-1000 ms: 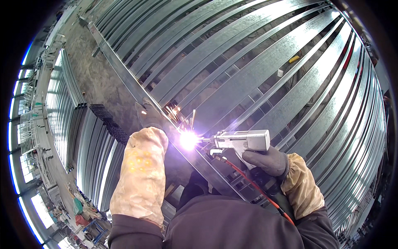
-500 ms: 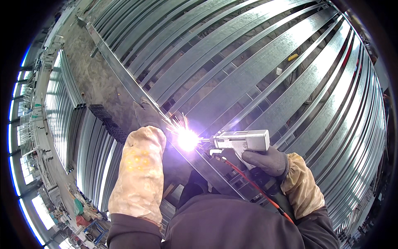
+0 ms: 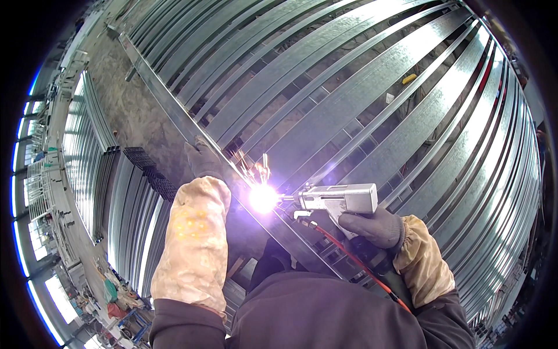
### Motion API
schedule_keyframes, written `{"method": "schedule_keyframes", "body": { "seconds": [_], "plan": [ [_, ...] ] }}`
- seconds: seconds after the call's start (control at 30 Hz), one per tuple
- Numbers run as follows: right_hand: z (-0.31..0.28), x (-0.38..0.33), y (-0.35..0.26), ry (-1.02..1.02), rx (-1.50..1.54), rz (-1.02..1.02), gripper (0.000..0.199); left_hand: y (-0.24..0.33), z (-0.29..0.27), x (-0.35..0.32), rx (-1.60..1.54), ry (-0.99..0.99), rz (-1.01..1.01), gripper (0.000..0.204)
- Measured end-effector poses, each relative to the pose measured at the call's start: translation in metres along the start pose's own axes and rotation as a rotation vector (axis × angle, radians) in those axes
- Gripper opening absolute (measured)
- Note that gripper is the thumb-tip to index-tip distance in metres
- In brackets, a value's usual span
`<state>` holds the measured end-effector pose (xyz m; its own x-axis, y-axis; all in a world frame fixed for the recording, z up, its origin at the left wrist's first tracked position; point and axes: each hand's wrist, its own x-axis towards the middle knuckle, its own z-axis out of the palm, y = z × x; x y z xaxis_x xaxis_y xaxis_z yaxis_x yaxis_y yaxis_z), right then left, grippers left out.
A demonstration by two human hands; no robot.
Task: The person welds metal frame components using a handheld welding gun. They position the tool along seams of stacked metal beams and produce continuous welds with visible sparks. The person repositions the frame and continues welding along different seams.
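My right hand (image 3: 375, 227), in a grey glove, is closed round the grip of a silver welding gun (image 3: 340, 198). From the gun's nozzle a bright white-violet weld glare (image 3: 263, 198) burns against a long metal bar (image 3: 168, 110), with orange sparks rising above it. The glare hides the nozzle tip and the joint. My left hand (image 3: 203, 160), also gloved, grips the side of that bar just up and left of the glare; its fingers are partly hidden by the sleeve and bar. Both forearms wear tan protective sleeves.
Rows of long galvanized metal strips (image 3: 325, 122) stretch off to the right, ending at the bar. Stacked metal profiles (image 3: 128, 215) lie on the left, near dark bundled ends (image 3: 150, 171). A red-orange hose (image 3: 354, 259) runs from the gun past my body. A yellow object (image 3: 409, 78) lies between strips.
The sparks have changed shape and now spray upward in fewer, thicker streaks. Both hands and the welding gun stay almost where they were.
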<state>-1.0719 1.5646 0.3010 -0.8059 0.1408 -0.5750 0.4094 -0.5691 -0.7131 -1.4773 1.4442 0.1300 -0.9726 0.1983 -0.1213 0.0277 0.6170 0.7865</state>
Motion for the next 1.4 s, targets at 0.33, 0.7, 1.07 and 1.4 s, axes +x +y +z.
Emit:
{"method": "schedule_keyframes", "body": {
  "seconds": [0.33,0.7,1.07,1.4],
  "plan": [
    [-0.002,-0.004,0.004,-0.002,-0.074,-0.028,0.038,0.029,-0.010,-0.021,0.065,-0.007,-0.004,0.067],
    [0.009,-0.011,-0.010,-0.009,-0.033,-0.059,0.048,0.023,-0.004,-0.018,0.169,0.081,0.054,0.069],
    [0.021,-0.018,-0.013,0.055,-0.052,0.056,0.045,0.033,0.001,-0.026,0.103,0.064,0.009,0.070],
    [0.032,-0.016,-0.015,0.112,0.017,-0.001,0.041,0.027,0.001,-0.021,0.004,0.055,0.034,0.072]
  ]
}}
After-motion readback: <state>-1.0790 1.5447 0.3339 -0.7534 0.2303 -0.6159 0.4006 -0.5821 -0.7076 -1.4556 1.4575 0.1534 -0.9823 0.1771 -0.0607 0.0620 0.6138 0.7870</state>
